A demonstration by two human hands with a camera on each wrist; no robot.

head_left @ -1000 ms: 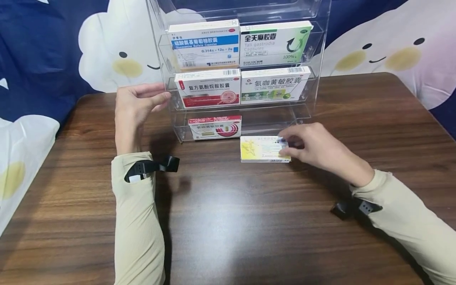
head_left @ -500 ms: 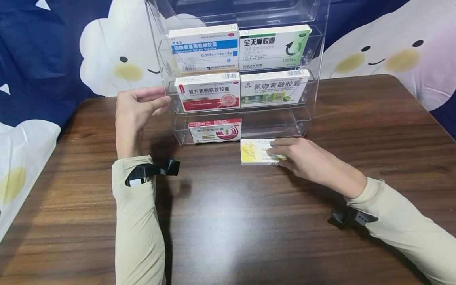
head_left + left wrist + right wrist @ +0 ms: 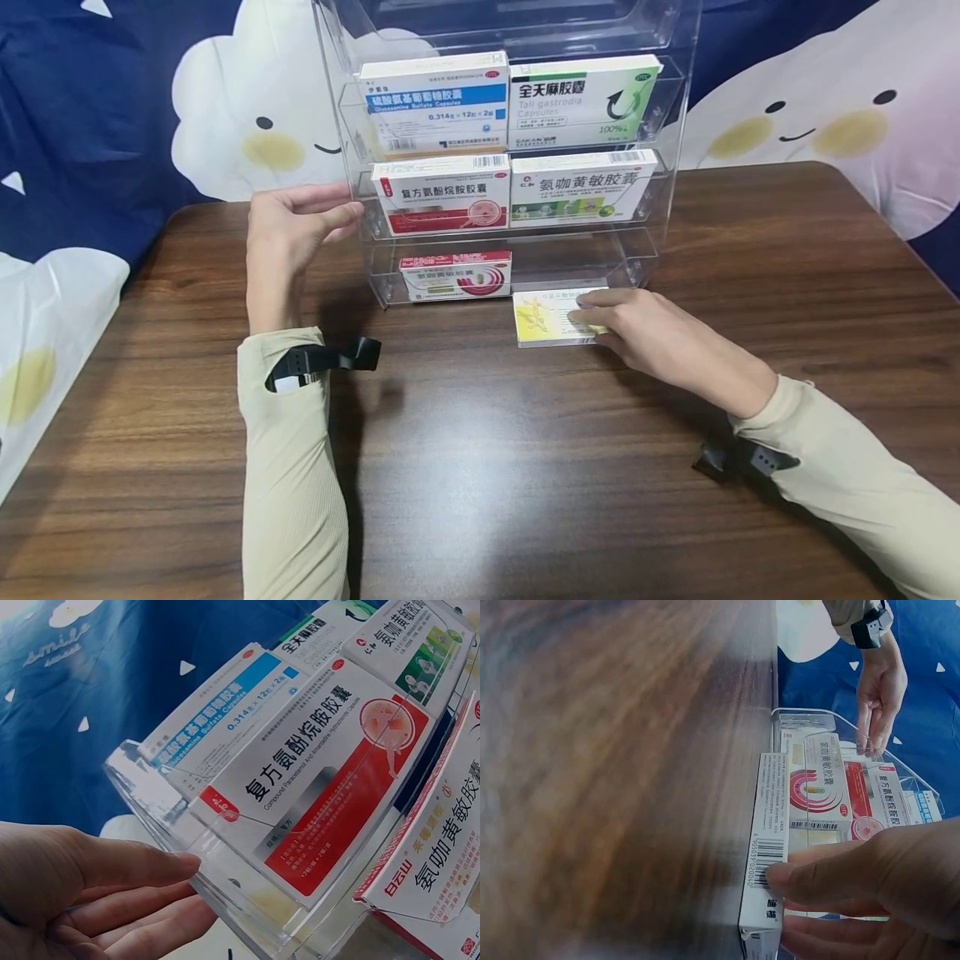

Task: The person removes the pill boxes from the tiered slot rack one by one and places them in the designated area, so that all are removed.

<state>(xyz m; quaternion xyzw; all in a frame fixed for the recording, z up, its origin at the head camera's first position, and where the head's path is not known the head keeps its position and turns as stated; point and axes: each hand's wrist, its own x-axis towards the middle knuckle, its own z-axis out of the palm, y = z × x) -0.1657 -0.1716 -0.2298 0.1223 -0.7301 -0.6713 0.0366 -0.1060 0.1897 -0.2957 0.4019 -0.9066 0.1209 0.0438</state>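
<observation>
Right hand (image 3: 667, 346) pinches the yellow-and-white box (image 3: 543, 320) beside the lower front edge of the clear rack (image 3: 566, 258).
Left hand (image 3: 283, 229) holds the rack's left edge; only the right wrist view shows the box's barcode (image 3: 767, 851) clearly.

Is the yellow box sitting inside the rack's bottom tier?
No: in the head view, the right hand holds the yellow box in front of the rack.
</observation>
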